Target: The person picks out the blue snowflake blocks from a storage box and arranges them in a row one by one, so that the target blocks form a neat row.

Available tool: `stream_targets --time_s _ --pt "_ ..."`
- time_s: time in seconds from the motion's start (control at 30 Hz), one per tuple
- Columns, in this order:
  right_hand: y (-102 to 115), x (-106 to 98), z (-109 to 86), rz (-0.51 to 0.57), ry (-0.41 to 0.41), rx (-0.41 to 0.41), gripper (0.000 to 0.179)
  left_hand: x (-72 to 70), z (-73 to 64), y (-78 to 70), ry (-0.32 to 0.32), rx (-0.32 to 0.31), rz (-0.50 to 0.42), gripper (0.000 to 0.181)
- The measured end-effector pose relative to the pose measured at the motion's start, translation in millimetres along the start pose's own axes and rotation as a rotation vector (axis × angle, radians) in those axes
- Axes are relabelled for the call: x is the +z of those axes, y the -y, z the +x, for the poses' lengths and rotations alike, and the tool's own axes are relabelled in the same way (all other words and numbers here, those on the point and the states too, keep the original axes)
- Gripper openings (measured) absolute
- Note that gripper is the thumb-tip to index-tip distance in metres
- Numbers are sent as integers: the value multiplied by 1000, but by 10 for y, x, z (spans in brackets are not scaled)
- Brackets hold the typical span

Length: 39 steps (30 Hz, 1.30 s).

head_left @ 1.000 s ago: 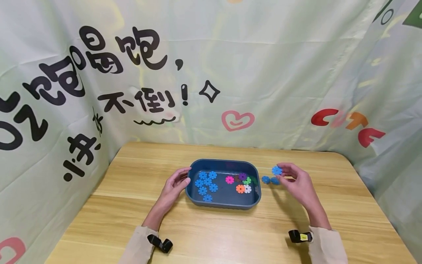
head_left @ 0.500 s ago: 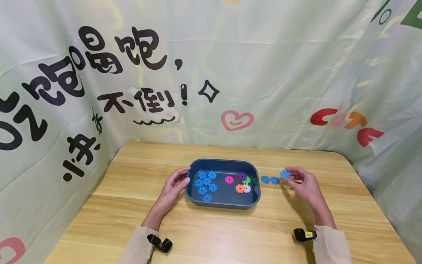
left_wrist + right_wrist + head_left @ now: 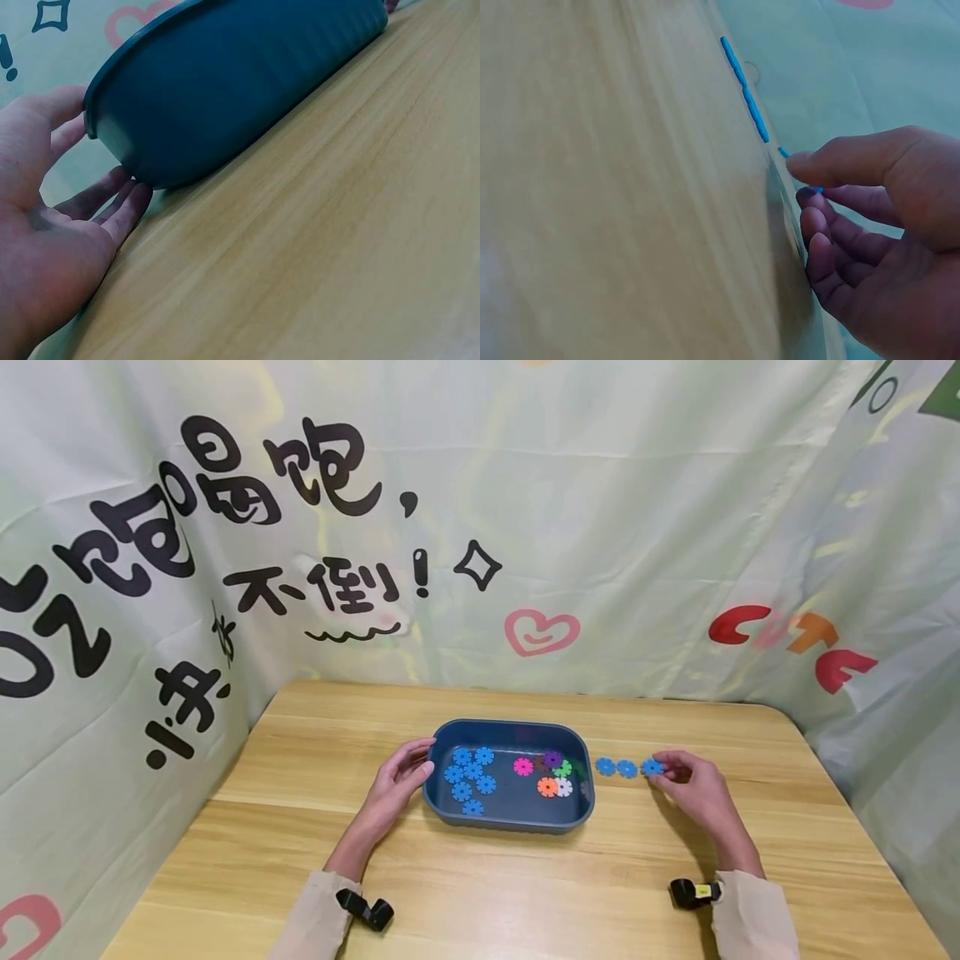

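Observation:
My left hand (image 3: 397,778) holds the left end of a dark blue plastic tray (image 3: 510,827), thumb and index fingertip at its rim. In the left wrist view, the other fingers touch the tray's outer wall (image 3: 225,90) low down. To the right of the tray, my right hand (image 3: 693,785) pinches a blue notched interlocking disc (image 3: 652,767) between thumb and fingers, at table level. Two more blue discs (image 3: 616,767) lie flat in line with it, between it and the tray. In the right wrist view the fingers mostly hide the pinched disc (image 3: 782,151).
Inside the tray, several blue discs (image 3: 472,771) lie at the left. Pink (image 3: 522,767), purple (image 3: 552,760), brown, green, orange (image 3: 547,787) and white discs lie at the right. A printed curtain (image 3: 637,527) hangs behind the wooden table (image 3: 487,893).
My right hand has moved right and down with its blue disc, from above the two loose discs to the end of their row. My left hand stays at the tray.

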State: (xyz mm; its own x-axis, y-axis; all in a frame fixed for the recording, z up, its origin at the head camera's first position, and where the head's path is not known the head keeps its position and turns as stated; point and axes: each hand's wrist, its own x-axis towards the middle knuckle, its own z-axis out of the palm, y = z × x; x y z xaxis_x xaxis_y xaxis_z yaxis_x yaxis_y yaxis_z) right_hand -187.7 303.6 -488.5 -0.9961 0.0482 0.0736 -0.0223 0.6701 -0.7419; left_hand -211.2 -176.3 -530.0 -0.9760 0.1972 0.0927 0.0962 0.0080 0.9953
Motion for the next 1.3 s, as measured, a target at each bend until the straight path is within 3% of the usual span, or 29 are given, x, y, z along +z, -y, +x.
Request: stream_targets --time_s 0.73,0.97,1.13,1.3 --pt "-90 30 53 -58 37 -12 32 17 -5 -34 14 10 -12 43" --pt "-86 10 26 -21 33 2 35 10 -3 0 15 26 -7 44" --pt "-3 -29 9 17 13 -10 38 17 -10 -8 7 12 -6 44" --pt "191 -70 2 43 -21 -78 36 26 -12 -35 -7 -5 -2 42"
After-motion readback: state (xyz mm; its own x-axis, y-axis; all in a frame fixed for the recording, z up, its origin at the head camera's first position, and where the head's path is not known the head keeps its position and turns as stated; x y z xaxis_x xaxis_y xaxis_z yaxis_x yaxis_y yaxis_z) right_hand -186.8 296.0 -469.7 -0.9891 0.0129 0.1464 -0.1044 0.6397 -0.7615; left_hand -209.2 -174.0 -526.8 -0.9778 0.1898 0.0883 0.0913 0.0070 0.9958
